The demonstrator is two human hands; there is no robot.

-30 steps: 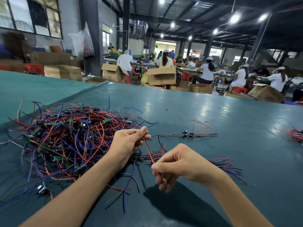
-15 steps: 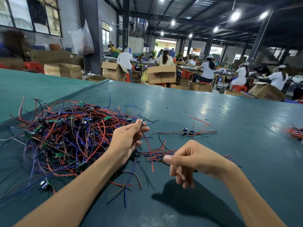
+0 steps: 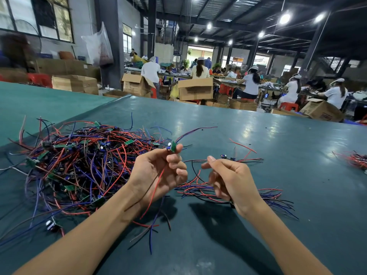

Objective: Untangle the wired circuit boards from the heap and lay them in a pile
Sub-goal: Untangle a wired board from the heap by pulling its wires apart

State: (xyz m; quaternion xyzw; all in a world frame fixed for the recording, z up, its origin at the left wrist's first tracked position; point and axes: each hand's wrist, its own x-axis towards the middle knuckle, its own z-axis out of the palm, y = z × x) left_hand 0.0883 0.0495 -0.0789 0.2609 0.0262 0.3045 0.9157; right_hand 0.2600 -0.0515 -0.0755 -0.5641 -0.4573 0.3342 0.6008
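A big heap of tangled red, blue and black wires with small green circuit boards [image 3: 79, 165] lies on the teal table [image 3: 258, 139] at the left. My left hand [image 3: 158, 173] is raised beside the heap and pinches one small green circuit board [image 3: 173, 146] between thumb and fingertips. That board's red and black wires hang down over my wrist, and its purple wires stick up to the right. My right hand [image 3: 228, 181] hovers just to the right, fingers loosely curled, holding nothing I can see. Under it lies a flat pile of laid-out wired boards [image 3: 270, 195].
A single wired board [image 3: 234, 158] lies beyond my right hand. Another bunch of red wires [image 3: 357, 159] sits at the table's right edge. Past the far edge stand cardboard boxes [image 3: 195, 89] and several seated workers.
My right hand has let go of the red wire and loosened its fingers. My left hand has lifted, now pinching a green board with its wires hanging free of the heap.
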